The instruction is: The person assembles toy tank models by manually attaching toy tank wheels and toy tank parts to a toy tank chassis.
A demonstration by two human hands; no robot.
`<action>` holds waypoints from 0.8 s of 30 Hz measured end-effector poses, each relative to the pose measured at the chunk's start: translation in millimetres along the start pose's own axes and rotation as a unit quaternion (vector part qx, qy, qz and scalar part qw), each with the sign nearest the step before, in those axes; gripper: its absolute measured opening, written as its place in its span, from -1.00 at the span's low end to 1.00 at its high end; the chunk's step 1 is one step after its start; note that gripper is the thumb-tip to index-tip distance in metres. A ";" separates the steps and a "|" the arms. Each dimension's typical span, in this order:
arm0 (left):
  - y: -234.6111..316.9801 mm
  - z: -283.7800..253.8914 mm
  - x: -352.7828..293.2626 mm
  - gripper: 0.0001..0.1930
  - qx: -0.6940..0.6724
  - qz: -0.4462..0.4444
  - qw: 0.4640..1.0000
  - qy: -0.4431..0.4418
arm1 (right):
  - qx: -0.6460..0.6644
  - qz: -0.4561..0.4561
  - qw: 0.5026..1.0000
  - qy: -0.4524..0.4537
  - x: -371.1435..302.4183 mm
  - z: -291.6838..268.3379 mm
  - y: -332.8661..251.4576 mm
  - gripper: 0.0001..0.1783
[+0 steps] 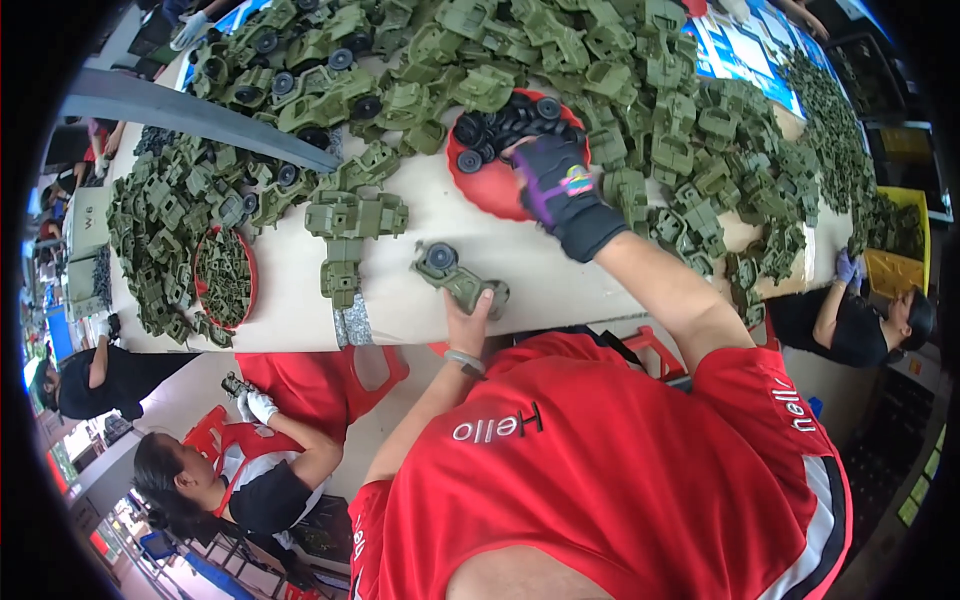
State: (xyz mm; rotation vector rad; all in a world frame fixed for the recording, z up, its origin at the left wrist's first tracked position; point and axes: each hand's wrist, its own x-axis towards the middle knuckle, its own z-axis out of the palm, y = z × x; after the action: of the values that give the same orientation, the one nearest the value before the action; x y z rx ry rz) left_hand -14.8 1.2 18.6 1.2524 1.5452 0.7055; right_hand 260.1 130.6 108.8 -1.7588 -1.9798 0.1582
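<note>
My bare left hand is closed round a green toy jeep body, held tilted just above the near part of the table. A black wheel sits on the jeep's upper end. My right hand, in a black and purple glove with its fingertips bare, reaches into a red bowl. Its fingers are curled down at the pile of black toy wheels; whatever they pinch is hidden. Left of my left hand, several green jeep bodies lie in a row on the table.
Heaps of green jeep bodies cover the far side and right. A red bowl of small green parts stands left. A grey metal bar slants over the table. Other people sit at left and right, one wearing white gloves.
</note>
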 end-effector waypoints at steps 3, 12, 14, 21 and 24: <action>0.4 10.4 6.1 -0.16 -0.267 -0.136 0.944 -0.136 | -0.034 -0.001 0.999 0.005 7.9 -34.0 19.4 -0.52; 24.5 -38.1 21.7 0.10 0.202 0.094 0.974 0.047 | -0.197 0.000 0.968 -0.157 9.9 -41.6 36.2 -0.55; 70.0 -45.1 42.1 0.13 0.298 0.230 0.925 0.059 | -0.093 0.022 0.985 -0.142 7.0 -40.0 37.2 -0.57; 64.1 -32.6 75.5 -0.12 0.508 0.188 0.804 -0.246 | 0.278 0.099 0.949 -0.108 -17.6 -21.6 43.9 -0.62; 48.9 -30.9 57.5 -0.10 0.502 0.209 0.802 -0.246 | 0.424 0.172 0.882 -0.109 -26.0 -15.1 50.0 -0.64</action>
State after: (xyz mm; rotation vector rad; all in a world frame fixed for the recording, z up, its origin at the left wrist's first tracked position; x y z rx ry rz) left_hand -24.2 74.3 53.4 2.3805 1.1752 -0.3048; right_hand 313.2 110.5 95.1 -1.4777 -1.3417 1.1903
